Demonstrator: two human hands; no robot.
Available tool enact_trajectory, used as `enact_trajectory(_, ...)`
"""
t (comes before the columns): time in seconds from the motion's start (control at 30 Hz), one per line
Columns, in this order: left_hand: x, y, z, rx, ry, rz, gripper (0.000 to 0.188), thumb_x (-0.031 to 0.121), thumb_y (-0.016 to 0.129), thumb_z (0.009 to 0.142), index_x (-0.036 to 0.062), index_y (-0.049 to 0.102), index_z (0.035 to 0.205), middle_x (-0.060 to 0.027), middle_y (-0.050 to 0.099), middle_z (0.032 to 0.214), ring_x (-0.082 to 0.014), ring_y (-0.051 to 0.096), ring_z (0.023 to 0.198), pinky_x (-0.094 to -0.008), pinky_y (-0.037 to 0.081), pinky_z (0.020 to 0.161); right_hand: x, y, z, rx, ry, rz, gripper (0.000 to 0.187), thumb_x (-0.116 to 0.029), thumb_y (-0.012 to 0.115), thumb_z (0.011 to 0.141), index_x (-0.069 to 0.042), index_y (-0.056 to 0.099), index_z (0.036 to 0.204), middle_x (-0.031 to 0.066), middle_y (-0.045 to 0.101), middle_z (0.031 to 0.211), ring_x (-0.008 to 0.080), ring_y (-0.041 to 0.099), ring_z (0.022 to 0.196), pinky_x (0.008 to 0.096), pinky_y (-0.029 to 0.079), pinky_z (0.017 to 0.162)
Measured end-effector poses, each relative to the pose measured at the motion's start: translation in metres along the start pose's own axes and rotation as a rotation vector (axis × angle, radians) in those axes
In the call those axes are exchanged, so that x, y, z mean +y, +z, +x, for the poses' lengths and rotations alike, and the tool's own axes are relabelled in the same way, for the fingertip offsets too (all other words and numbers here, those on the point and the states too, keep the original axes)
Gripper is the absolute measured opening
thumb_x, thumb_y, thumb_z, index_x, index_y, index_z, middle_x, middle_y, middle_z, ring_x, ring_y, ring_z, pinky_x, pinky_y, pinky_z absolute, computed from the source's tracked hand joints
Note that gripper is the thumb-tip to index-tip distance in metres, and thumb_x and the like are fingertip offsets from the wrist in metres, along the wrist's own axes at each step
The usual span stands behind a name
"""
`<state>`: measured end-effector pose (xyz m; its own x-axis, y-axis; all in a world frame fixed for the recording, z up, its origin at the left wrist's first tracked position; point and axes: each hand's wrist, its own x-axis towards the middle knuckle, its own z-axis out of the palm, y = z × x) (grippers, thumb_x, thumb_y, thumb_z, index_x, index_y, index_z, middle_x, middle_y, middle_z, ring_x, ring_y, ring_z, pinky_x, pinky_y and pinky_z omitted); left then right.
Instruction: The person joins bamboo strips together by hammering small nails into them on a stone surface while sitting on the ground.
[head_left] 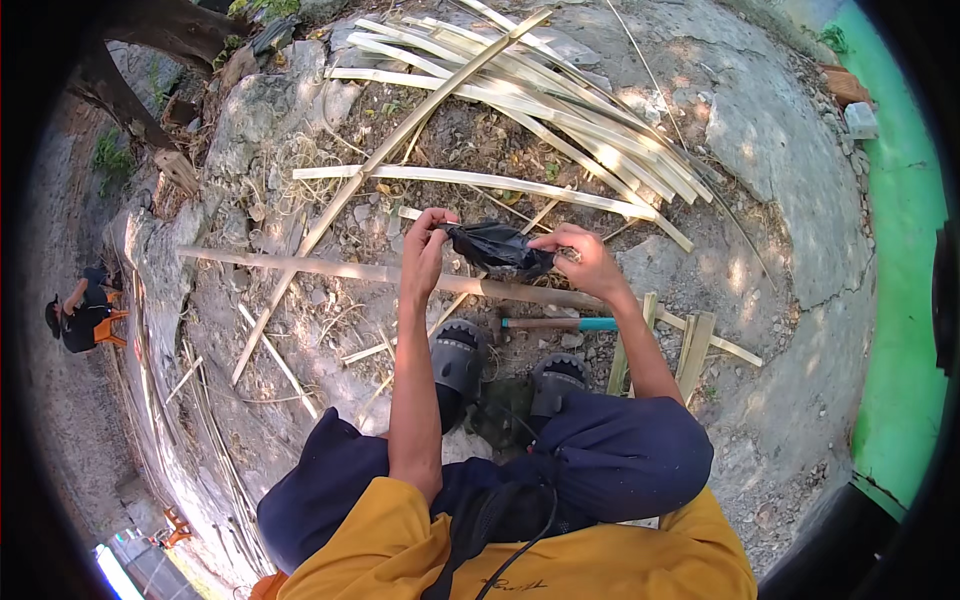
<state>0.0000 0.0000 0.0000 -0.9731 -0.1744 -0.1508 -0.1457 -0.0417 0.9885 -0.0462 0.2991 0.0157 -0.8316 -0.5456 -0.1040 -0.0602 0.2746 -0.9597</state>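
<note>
A crumpled black plastic bag [497, 246] is stretched between my two hands above the ground, in front of my feet. My left hand [428, 240] pinches its left end, fingers closed on the dark film. At the right end, my right hand [580, 258] grips it between thumb and fingers. Below the bag, a long thick bamboo pole [380, 272] lies across the ground. Just nearer to me is a tool with a wooden handle and a teal end [597, 324]; its head is hard to make out.
Many pale split bamboo strips [560, 110] lie piled ahead, with one long strip [400, 135] crossing diagonally. Short pieces [695, 350] lie by my right knee. A green wall [905, 300] stands right, tree trunks [125, 95] far left. Another person [85, 312] sits on an orange chair at left.
</note>
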Motion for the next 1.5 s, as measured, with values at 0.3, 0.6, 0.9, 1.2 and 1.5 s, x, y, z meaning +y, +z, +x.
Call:
enact_trajectory(0.3,0.006,0.009,0.006,-0.150,0.258,0.079,0.010,-0.003,0.057,0.093,0.0071,0.058,0.090,-0.0053,0.062,0.117,-0.0152,0.056,0.111,-0.0292,0.040,0.099,-0.041,0.039,0.020,-0.067,-0.241,-0.134,0.030,0.003,0.059,0.083,-0.001,0.073,0.109,0.0138,0.072,0.097,0.0287,0.070,0.087,0.0377,0.057,0.085)
enact_trajectory(0.6,0.011,0.018,-0.005,-0.208,0.168,0.031,0.015,-0.009,0.054,0.080,0.0057,0.056,0.081,-0.0088,0.059,0.126,-0.0199,0.055,0.121,-0.0305,0.036,0.108,0.003,0.081,0.029,-0.074,0.104,-0.363,0.023,-0.016,0.062,0.094,-0.006,0.072,0.112,0.0222,0.073,0.090,0.0402,0.072,0.089,0.0496,0.056,0.079)
enact_trajectory(0.9,0.020,0.020,-0.008,-0.172,0.237,0.237,0.017,-0.009,0.053,0.077,0.0030,0.064,0.080,-0.0072,0.052,0.103,-0.0220,0.052,0.107,-0.0316,0.041,0.099,-0.002,0.059,0.039,0.002,0.171,-0.120,0.028,-0.031,0.078,0.087,-0.006,0.076,0.099,0.0155,0.075,0.089,0.0334,0.074,0.088,0.0421,0.057,0.077)
enact_trajectory(1.2,0.028,0.026,-0.013,-0.237,-0.020,-0.194,0.021,-0.012,0.045,0.087,-0.0003,0.060,0.078,-0.0092,0.057,0.117,-0.0214,0.070,0.110,-0.0315,0.055,0.090,0.024,0.086,0.032,0.151,-0.064,-0.226,0.021,0.000,0.071,0.081,-0.002,0.073,0.102,0.0143,0.063,0.091,0.0346,0.067,0.085,0.0440,0.055,0.077)
enact_trajectory(1.5,0.025,0.024,-0.016,-0.225,0.007,-0.120,0.019,-0.001,0.045,0.092,-0.0029,0.061,0.082,-0.0204,0.056,0.148,-0.0334,0.065,0.131,-0.0384,0.051,0.107,-0.012,0.081,0.038,-0.018,0.362,-0.590,0.017,-0.015,0.074,0.083,-0.005,0.080,0.096,0.0159,0.060,0.095,0.0385,0.067,0.092,0.0495,0.056,0.078)
